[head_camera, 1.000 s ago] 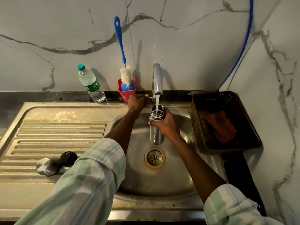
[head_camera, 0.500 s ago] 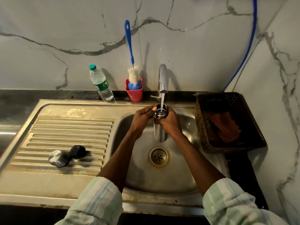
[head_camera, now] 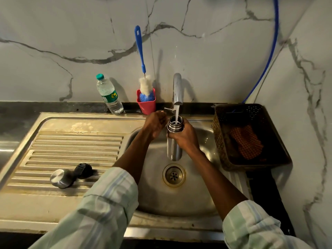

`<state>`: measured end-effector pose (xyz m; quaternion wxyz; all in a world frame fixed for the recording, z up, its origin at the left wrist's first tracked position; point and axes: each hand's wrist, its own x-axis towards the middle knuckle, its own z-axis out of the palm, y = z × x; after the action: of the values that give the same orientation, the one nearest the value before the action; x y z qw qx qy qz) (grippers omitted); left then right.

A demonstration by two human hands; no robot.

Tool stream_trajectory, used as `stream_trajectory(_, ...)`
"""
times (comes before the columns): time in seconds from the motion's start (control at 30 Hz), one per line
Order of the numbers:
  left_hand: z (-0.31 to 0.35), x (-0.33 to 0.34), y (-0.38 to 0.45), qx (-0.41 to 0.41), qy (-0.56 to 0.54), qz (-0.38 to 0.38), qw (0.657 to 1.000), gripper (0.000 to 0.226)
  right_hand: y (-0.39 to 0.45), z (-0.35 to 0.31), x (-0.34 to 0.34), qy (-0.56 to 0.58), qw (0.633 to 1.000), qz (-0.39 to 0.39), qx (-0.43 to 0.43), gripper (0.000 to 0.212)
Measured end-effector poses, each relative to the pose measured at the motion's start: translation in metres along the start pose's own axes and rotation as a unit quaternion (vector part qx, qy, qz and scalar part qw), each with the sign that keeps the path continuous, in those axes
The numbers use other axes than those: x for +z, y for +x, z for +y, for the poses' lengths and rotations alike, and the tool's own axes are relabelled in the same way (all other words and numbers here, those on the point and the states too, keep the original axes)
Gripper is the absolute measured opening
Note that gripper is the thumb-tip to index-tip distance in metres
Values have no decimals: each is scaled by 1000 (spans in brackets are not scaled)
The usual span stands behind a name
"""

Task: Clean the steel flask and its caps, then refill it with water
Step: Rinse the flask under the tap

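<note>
Sink unit [head_camera: 53, 203]: steel basin at its right end, ribbed drainboard at its left. Tap [head_camera: 177, 88] at the basin's back edge is running; stream drops straight into the flask mouth.

Steel flask [head_camera: 173, 141]: upright, uncapped, held over the basin just above the drain, mouth directly under the spout. Right hand [head_camera: 185, 136] wraps round its neck and upper body, firm full-hand hold. Left hand [head_camera: 155, 123] sits just beside the flask near the tap lever, fingers curled; whether it touches lever or flask can't be told, and it carries nothing.

Caps: steel cap [head_camera: 60, 178] and black inner cap [head_camera: 83, 170] lie touching on the drainboard toward its front edge, off the flask.

Bottle brush [head_camera: 143, 83] stands in a red cup [head_camera: 146, 105] at the back edge, not in use.

Assessment: flask taking water; rinse or final refill can't be told. Cap cleanliness not visible. Left to do at min.: stop tap, refit both caps.
</note>
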<state>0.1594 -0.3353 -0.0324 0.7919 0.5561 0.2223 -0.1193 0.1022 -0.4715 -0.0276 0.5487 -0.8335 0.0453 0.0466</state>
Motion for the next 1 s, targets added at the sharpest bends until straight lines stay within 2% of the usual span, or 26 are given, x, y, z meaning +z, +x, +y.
stream_trajectory(0.13,10,5,12,-2,38,-8,999,30,4,4,0,-2,1000,-7,10,66)
stream_trajectory(0.37,10,18,10,10,29,6,1000,40,8,7,-4,-2,1000,-18,22,66)
stream_trajectory(0.53,27,44,-7,42,145,-36,988,39,10,10,-1,-1,999,-16,28,68)
stream_trajectory(0.63,26,34,-4,51,137,-49,988,38,8,5,-3,-24,1000,-5,16,70)
stream_trajectory(0.77,1,6,-1,66,119,30,990,30,-8,1,-4,-20,997,65,-46,69)
stream_trajectory(0.9,-30,-13,-26,64,184,-19,981,36,-17,2,-1,-61,998,27,-14,66)
stream_trajectory(1.0,-46,-27,-49,68,233,-34,970,40,-27,0,1,-39,994,87,-54,67)
